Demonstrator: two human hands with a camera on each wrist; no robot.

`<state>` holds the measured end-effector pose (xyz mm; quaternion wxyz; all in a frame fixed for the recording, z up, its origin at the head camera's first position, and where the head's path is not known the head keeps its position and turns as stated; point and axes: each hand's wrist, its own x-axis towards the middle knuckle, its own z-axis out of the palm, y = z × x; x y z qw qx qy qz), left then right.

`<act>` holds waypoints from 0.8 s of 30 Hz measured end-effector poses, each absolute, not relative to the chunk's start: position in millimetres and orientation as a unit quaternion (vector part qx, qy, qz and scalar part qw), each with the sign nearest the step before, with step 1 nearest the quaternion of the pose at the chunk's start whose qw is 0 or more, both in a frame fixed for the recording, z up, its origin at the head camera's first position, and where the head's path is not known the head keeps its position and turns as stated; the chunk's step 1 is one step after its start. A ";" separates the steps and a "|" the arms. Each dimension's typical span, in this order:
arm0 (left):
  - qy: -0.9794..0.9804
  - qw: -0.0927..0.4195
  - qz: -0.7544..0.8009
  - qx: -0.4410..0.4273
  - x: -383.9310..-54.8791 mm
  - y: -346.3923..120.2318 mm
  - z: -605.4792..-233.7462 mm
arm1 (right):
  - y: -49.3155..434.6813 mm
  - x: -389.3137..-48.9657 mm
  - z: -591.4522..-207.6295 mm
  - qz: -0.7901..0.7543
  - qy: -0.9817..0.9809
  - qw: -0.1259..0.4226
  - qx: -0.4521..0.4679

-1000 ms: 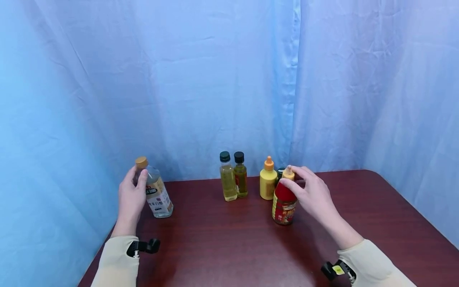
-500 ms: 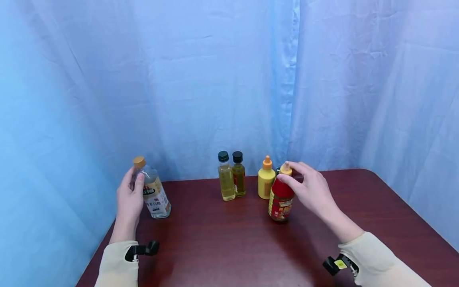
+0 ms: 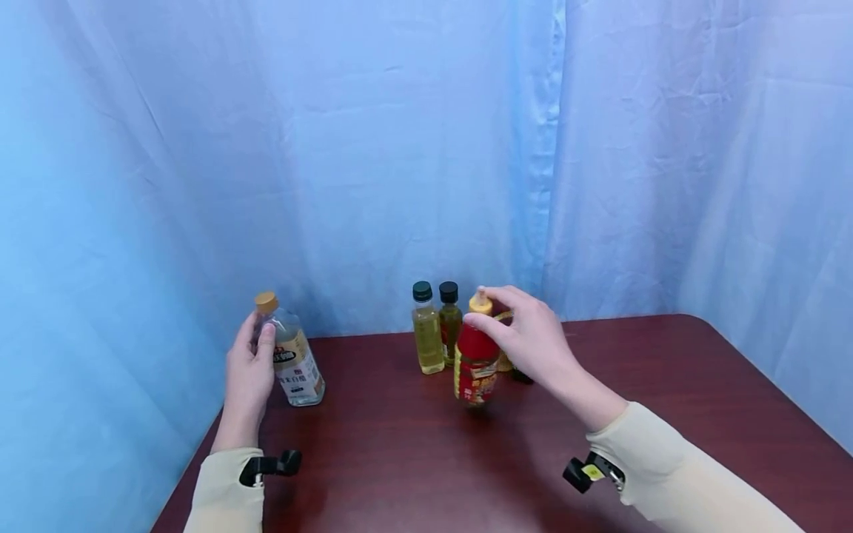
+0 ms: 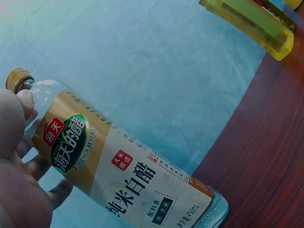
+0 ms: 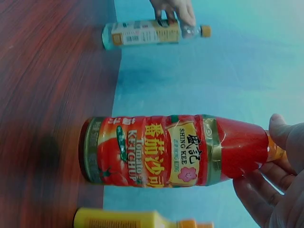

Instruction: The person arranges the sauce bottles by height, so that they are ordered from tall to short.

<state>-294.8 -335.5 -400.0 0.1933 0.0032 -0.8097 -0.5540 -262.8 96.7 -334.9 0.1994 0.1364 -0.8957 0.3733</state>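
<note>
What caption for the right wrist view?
Right hand holds ketchup bottle near its top; left hand beyond grips clear bottle.

Creased pale-blue curtains (image 3: 400,148) behind reddish-brown wood-grain table (image 3: 386,459), far right corner rounded.

The head view looks forward and down from above the desk (image 3: 386,459). The left wrist view is tilted, very near the clear bottle (image 4: 118,156), with the desk at lower right. The right wrist view is turned sideways, close to the red bottle (image 5: 152,152). All three see the clear bottle, here small and far, at the top.
</note>
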 end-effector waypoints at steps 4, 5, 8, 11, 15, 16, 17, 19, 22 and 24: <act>-0.818 0.184 -0.546 0.002 -294.4 -335.8 -402.3 | 72.0 -269.2 -332.6 0.375 -0.896 0.189 0.141; -0.819 0.186 -0.543 0.001 -294.2 -336.1 -402.5 | 65.6 -271.1 -332.7 0.375 -0.896 0.188 0.142; -0.822 0.194 -0.536 0.001 -294.0 -336.9 -402.2 | 46.7 -277.2 -333.3 0.384 -0.893 0.185 0.146; -0.824 0.197 -0.532 0.005 -293.1 -336.4 -403.3 | 30.6 -282.6 -334.3 0.387 -0.892 0.178 0.151; -0.826 0.195 -0.529 0.011 -291.7 -334.4 -407.7 | 13.4 -288.1 -335.9 0.376 -0.897 0.169 0.159; -0.826 0.195 -0.529 0.012 -291.5 -333.7 -408.7 | 9.5 -289.7 -336.3 0.372 -0.898 0.168 0.161; -0.825 0.195 -0.530 0.013 -291.6 -332.9 -409.6 | 5.8 -291.4 -336.7 0.369 -0.899 0.168 0.163; -0.824 0.195 -0.533 0.011 -291.9 -330.9 -410.8 | -1.5 -294.9 -337.0 0.364 -0.900 0.172 0.166; -0.820 0.194 -0.539 0.010 -292.4 -329.8 -411.3 | -13.2 -299.7 -337.5 0.359 -0.899 0.179 0.173; -0.818 0.198 -0.541 0.009 -292.4 -330.6 -410.7 | -22.2 -302.6 -338.1 0.361 -0.897 0.180 0.179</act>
